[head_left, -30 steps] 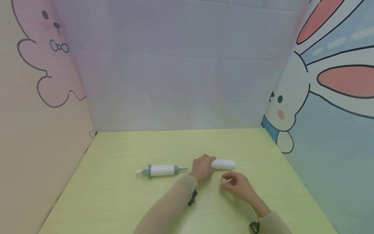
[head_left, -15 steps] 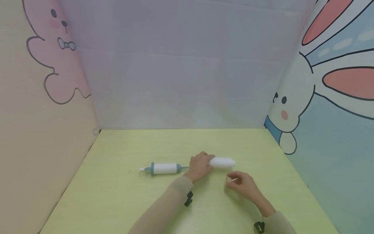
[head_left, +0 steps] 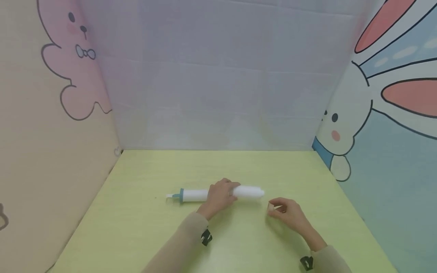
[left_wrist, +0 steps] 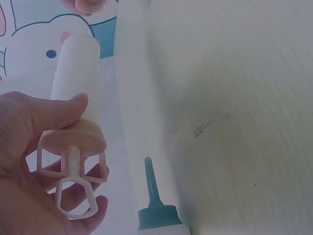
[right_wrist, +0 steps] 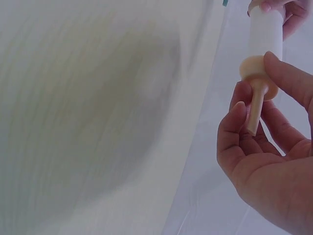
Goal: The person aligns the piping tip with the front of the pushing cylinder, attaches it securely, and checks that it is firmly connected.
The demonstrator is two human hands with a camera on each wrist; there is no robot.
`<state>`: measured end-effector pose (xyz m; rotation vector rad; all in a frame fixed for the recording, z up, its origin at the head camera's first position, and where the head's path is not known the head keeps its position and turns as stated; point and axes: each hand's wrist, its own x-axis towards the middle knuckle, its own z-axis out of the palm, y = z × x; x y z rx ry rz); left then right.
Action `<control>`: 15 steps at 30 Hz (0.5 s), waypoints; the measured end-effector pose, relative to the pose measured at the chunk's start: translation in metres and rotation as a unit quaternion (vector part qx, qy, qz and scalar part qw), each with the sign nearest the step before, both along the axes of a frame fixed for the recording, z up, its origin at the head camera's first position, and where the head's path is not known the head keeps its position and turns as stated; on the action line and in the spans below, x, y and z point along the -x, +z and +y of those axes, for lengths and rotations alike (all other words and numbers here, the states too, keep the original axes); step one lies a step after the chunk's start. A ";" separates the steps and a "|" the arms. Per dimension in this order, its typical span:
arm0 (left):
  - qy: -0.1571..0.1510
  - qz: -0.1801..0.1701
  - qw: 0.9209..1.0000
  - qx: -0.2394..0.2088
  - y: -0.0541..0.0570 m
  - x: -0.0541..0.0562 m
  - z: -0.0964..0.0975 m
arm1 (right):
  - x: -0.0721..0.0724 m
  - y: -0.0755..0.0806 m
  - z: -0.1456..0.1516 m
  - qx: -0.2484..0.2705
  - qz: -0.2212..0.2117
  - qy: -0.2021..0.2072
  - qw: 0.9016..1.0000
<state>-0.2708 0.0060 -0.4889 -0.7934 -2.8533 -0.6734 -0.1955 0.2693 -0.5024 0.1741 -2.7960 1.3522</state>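
Observation:
My left hand (head_left: 220, 195) grips a white syringe-like barrel (head_left: 249, 192) near its handle end. In the left wrist view a beige flange with looped grips (left_wrist: 73, 139) and a white ring pull (left_wrist: 77, 198) show at that end. Between thumb and fingers, my right hand (head_left: 290, 214) pinches a beige nozzle cap with a narrow spout (right_wrist: 257, 105). In the head view the cap is a small distance from the barrel's free end, to its front right. A second white syringe with teal ends (head_left: 192, 195) lies on the table, partly behind my left hand.
The yellow-green table (head_left: 143, 235) carries all of this. A pale cloth wall (head_left: 211, 83) stands at the back. Cartoon-printed side walls, the left one (head_left: 61, 159) and the right one (head_left: 392, 170), border the table.
My left hand has moved left with the barrel and now covers the teal nozzle of the second syringe. The barrel's free end has drawn away from the cap. My right hand keeps its pinch.

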 end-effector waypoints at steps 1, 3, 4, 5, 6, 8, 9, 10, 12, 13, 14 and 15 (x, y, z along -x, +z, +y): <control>0.000 -0.005 1.000 -0.007 0.000 -0.001 -0.003 | 0.001 0.001 0.000 0.001 0.001 0.001 1.000; 0.001 -0.010 1.000 -0.018 0.001 -0.004 -0.008 | 0.003 0.003 -0.002 0.000 0.003 0.006 1.000; 0.002 -0.010 1.000 -0.023 0.002 -0.006 -0.011 | 0.004 0.004 -0.003 -0.001 0.005 0.010 1.000; 0.003 -0.009 1.000 -0.027 0.003 -0.008 -0.013 | 0.005 0.005 -0.004 -0.002 0.007 0.013 1.000; 0.004 -0.007 1.000 -0.028 0.005 -0.009 -0.015 | 0.006 0.006 -0.004 -0.002 0.007 0.015 1.000; 0.006 -0.007 0.999 -0.031 0.009 -0.013 -0.019 | 0.008 0.008 -0.006 0.000 0.007 0.018 1.000; 0.007 -0.008 0.999 -0.032 0.011 -0.016 -0.021 | 0.009 0.009 -0.007 0.002 0.007 0.019 1.000; 0.008 -0.009 0.999 -0.032 0.013 -0.018 -0.023 | 0.009 0.010 -0.008 0.003 0.007 0.019 1.000; 0.008 -0.010 0.999 -0.035 0.015 -0.022 -0.026 | 0.010 0.012 -0.010 0.008 0.005 0.020 1.000; 0.008 -0.010 0.999 -0.038 0.016 -0.025 -0.027 | 0.011 0.013 -0.011 0.010 0.006 0.021 1.000; 0.008 -0.009 0.999 -0.042 0.017 -0.027 -0.027 | 0.011 0.014 -0.012 0.013 0.006 0.023 1.000; 0.007 -0.005 0.999 -0.043 0.017 -0.029 -0.028 | 0.012 0.015 -0.013 0.014 0.008 0.024 1.000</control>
